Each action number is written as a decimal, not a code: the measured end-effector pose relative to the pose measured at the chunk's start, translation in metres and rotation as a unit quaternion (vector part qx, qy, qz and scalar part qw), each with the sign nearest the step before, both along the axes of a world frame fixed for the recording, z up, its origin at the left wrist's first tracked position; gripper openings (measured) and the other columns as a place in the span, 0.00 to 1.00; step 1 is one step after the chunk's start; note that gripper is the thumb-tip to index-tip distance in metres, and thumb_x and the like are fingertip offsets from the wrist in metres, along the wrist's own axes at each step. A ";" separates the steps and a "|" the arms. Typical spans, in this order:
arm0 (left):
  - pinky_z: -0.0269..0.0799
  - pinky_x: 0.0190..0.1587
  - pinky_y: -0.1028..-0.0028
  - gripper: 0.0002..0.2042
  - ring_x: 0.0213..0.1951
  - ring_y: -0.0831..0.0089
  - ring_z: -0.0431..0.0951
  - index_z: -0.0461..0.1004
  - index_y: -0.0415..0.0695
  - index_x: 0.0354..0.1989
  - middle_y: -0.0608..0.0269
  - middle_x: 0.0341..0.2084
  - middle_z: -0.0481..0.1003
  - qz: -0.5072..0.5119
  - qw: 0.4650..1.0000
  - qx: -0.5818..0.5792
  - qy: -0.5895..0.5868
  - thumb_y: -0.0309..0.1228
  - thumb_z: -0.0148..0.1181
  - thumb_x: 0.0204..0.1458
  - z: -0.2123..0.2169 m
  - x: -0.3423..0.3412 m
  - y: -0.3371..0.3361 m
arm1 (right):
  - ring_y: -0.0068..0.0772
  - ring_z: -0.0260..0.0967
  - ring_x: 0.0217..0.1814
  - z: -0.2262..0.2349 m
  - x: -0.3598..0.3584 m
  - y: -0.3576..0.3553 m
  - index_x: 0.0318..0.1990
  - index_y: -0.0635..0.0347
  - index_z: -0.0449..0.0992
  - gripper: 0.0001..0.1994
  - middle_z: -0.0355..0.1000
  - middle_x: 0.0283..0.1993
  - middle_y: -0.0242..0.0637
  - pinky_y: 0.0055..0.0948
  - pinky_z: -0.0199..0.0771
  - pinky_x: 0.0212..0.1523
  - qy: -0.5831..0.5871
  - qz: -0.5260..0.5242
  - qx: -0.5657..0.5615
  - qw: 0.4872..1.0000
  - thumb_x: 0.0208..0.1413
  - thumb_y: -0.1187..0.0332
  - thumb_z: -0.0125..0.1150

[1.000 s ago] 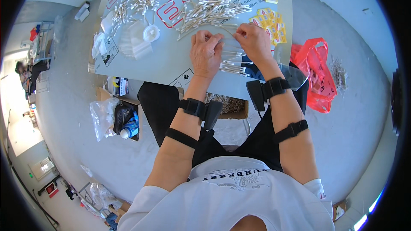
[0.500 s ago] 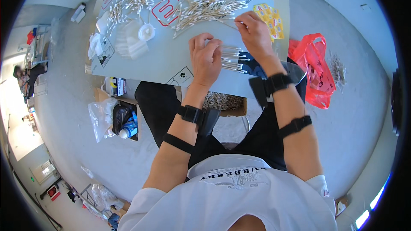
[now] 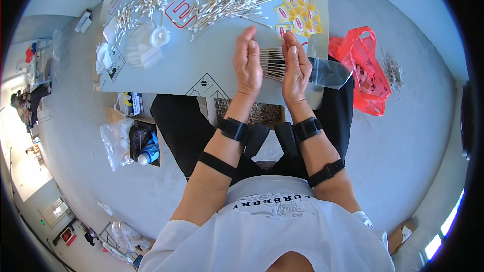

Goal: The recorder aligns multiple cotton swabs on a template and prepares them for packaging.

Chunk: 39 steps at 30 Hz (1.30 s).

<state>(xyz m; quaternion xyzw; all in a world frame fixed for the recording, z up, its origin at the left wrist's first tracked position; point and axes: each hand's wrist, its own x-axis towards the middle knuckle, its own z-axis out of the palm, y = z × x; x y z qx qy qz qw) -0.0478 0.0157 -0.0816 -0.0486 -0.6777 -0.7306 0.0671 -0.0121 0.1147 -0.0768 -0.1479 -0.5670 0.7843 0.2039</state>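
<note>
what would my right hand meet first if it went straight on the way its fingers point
Likely the yellow packets, though depth is unclear and the right hand might pass above them.

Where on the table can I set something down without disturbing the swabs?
The widest bare patch of table lies between the round white container and the left hand, with the swab pile beyond it. It is crowded on the far side, at the yellow packets, and between the left hand and right hand, where a swab row lies.
</note>
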 end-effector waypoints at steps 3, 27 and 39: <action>0.58 0.64 0.64 0.19 0.62 0.55 0.65 0.67 0.38 0.59 0.48 0.60 0.67 -0.080 0.997 -0.007 -0.005 0.33 0.52 0.61 0.000 -0.005 -0.023 | 0.28 0.60 0.67 0.001 0.006 0.019 0.62 0.67 0.67 0.19 0.66 0.64 0.40 0.28 0.59 0.67 -0.018 0.057 0.007 0.998 0.66 0.69 0.51; 0.36 0.71 0.49 0.46 0.73 0.58 0.42 0.46 0.40 0.72 0.52 0.72 0.44 -0.185 0.750 -0.627 0.096 0.55 0.58 0.51 0.037 0.058 -0.046 | 0.46 0.54 0.72 0.014 0.029 0.049 0.60 0.60 0.67 0.32 0.62 0.67 0.41 0.44 0.52 0.71 0.011 0.208 0.574 0.792 0.44 0.68 0.68; 0.33 0.71 0.50 0.44 0.73 0.52 0.39 0.47 0.37 0.71 0.45 0.72 0.43 -0.178 0.788 -0.586 0.066 0.52 0.57 0.54 0.027 0.069 -0.036 | 0.49 0.59 0.68 0.008 0.030 0.048 0.56 0.59 0.72 0.27 0.66 0.63 0.42 0.45 0.58 0.68 0.013 0.178 0.498 0.849 0.44 0.75 0.66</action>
